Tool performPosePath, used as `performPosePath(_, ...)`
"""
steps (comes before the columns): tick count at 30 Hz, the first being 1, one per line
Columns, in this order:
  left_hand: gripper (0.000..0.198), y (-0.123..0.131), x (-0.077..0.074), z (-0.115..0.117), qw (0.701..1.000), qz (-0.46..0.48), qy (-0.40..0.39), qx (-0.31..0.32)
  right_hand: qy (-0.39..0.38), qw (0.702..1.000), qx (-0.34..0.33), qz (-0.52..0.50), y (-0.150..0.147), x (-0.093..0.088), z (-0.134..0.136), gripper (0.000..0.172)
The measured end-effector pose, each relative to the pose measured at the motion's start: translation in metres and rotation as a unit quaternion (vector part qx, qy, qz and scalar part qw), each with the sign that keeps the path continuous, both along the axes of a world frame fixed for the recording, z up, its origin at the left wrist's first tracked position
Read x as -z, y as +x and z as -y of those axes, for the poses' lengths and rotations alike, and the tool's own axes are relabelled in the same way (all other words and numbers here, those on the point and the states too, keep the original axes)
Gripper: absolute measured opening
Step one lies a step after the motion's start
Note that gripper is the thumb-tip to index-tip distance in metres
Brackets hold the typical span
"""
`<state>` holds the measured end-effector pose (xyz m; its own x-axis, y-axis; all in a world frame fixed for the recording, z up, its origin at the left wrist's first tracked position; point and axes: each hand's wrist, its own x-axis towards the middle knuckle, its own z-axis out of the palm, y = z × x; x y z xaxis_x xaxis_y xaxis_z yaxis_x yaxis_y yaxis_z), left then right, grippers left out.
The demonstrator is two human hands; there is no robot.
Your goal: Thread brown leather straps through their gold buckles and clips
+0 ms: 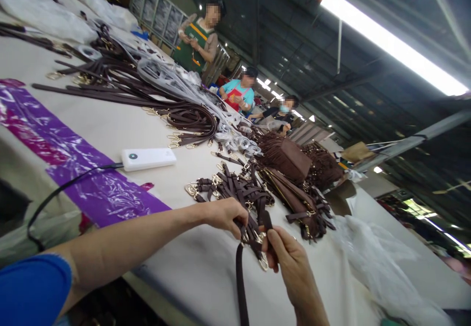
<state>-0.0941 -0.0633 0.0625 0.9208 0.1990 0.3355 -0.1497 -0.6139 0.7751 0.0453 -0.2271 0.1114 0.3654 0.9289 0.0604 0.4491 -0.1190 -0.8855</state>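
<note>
Between my two hands is a dark brown leather strap [240, 282], one length of it dangling below the table's near edge. My left hand [224, 216] pinches it near a metal fitting, fingers curled and partly hidden. Thumb and fingers of my right hand [283, 247] are closed on another part of the strap, whose flat end sticks up above the thumb. A gold-coloured snap hook [263, 262] hangs beside the right fingers. Just beyond my hands lies a pile of short brown straps [235, 188] with gold hooks.
A white power bank [149, 159] with a black cable lies left, beside purple plastic film [110, 193]. Long coiled straps [195, 120] and fringed brown bags [287, 157] cover the table farther off. Clear plastic [382, 262] lies right. Several people, one in a green apron [195, 46], are across the table.
</note>
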Motion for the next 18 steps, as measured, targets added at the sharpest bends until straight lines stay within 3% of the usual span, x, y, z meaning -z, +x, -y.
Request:
performPosePath(3,0.019,0.003,0.005,0.001,0.999,0.013,-0.033,0.012,-0.080,0.996,-0.005,0.029,0.006,0.002,0.003,0.048)
performPosePath(7,0.018,0.007,0.009,0.002,0.994,0.029,-0.100,0.018,-0.144,0.989,0.004,-0.025,0.014,0.012,0.008,0.052)
performPosePath(18,0.023,0.009,0.009,0.004,0.987,0.036,-0.154,0.028,-0.168,0.982,-0.023,-0.082,0.010,0.028,0.006,0.055)
